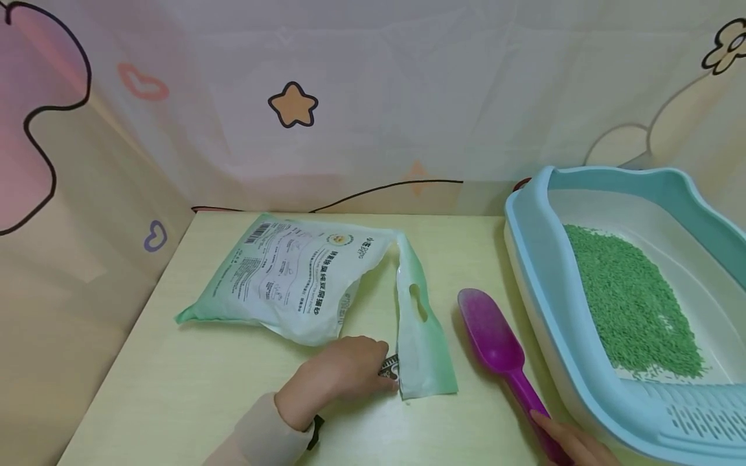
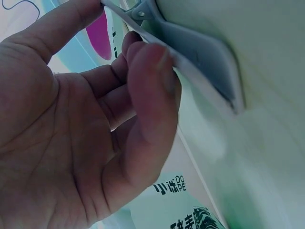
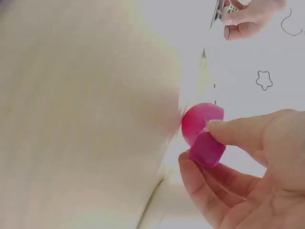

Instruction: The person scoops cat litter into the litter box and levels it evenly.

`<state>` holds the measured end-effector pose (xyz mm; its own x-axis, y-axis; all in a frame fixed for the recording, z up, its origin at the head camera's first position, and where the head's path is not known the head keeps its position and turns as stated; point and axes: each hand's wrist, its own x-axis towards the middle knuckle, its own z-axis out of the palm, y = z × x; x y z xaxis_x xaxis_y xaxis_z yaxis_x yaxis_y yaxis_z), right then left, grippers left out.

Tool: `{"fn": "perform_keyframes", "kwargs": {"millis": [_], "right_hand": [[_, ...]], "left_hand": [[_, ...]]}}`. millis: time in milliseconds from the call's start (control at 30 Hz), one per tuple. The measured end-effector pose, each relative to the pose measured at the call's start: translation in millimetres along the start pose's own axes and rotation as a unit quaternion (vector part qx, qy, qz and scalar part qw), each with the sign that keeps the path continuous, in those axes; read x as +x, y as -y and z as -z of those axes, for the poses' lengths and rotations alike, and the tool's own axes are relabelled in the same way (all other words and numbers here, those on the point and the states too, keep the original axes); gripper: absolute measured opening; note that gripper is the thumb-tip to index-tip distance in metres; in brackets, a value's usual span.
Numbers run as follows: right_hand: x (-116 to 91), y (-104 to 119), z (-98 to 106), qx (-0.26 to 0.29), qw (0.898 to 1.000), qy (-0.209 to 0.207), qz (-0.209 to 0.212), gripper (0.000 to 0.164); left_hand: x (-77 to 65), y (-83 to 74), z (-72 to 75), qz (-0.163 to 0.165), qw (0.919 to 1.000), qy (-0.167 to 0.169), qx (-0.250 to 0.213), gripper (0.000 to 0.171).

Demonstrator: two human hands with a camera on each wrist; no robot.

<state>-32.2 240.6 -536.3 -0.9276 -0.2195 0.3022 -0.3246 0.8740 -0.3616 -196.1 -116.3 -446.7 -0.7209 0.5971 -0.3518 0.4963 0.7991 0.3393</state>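
A white and pale green bag of cat litter [image 1: 291, 272] lies on the table. Its top strip [image 1: 428, 359], with an oval handle hole, is parted from the body along most of its length and joined at the far end. My left hand [image 1: 350, 369] pinches the near part of the strip's cut edge between thumb and fingers; a grey inner face [image 2: 205, 52] shows there in the left wrist view. My right hand [image 1: 574, 440] grips the handle of a purple scoop [image 1: 492, 336], thumb on top and fingers below in the right wrist view [image 3: 207, 148].
At the right stands a blue-rimmed litter box [image 1: 542, 259] with green pellets [image 1: 629, 304] in it and a slotted front ledge [image 1: 705, 421]. A printed curtain [image 1: 373, 116] hangs along the back and left of the pale table [image 1: 233, 395].
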Motion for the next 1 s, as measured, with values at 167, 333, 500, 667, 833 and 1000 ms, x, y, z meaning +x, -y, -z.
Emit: {"fn": "perform_keyframes", "kwargs": {"millis": [167, 333, 500, 667, 833, 1000], "right_hand": [[-6, 21, 2, -0.063, 0.995, -0.071, -0.026, 0.073], [0, 28, 8, -0.036, 0.994, -0.105, -0.016, 0.068], [8, 27, 8, -0.014, 0.992, -0.125, 0.029, 0.031], [13, 20, 11, -0.025, 0.996, -0.073, 0.037, 0.074], [21, 8, 12, -0.043, 0.996, -0.03, 0.066, 0.07], [27, 0, 10, -0.037, 0.993, -0.021, 0.109, 0.031]], "left_hand": [[0.2, -0.3, -0.5, -0.002, 1.0, 0.004, -0.003, 0.035], [-0.9, 0.3, 0.1, -0.009, 1.0, -0.002, -0.001, 0.034], [-0.7, 0.4, 0.3, -0.01, 0.9999, 0.0, -0.002, 0.034], [-0.6, 0.1, 0.9, -0.007, 0.9999, 0.006, -0.006, 0.035], [-1.3, -0.2, 1.6, 0.0, 0.9999, 0.01, -0.009, 0.034], [-1.5, -0.4, 1.2, 0.006, 0.9999, 0.013, -0.005, 0.035]]}}
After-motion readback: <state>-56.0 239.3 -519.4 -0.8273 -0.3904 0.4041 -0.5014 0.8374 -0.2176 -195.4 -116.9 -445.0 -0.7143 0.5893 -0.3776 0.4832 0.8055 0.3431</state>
